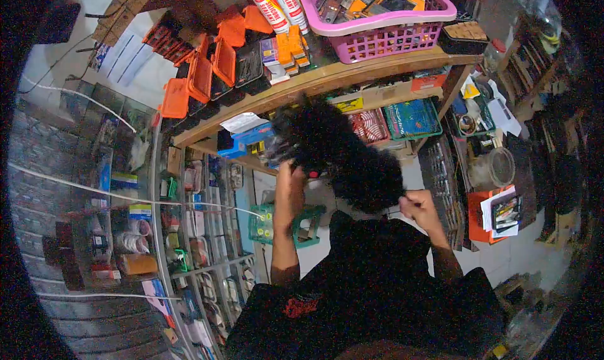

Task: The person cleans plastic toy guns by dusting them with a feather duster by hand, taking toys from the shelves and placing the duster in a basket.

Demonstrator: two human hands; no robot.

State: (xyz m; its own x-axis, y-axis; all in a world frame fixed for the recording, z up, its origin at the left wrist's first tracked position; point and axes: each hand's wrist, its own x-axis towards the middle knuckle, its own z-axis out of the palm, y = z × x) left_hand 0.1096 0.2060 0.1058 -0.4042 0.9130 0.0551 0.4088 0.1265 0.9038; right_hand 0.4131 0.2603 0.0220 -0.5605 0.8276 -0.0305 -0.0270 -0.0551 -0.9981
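A bushy black duster (pixel 352 152) stretches slantwise in front of my chest, over the floor between the shelves. My left hand (pixel 290 180) is closed at its upper left end, with the fingers partly lost against the dark fluff. At the lower right end, my right hand (pixel 420 208) is curled with thumb and fingers pressed together against the duster's edge. No handle can be made out, and the dark fibres blend into my black shirt (pixel 390 259).
A wooden shelf (pixel 352 70) ahead carries a pink basket (pixel 384 42), sealant tubes (pixel 269 7) and orange-lidded boxes (pixel 200 77). Below it stands a green stool (pixel 308 225). A glass display case (pixel 151 221) is on the left; an orange box (pixel 481 218) is at right.
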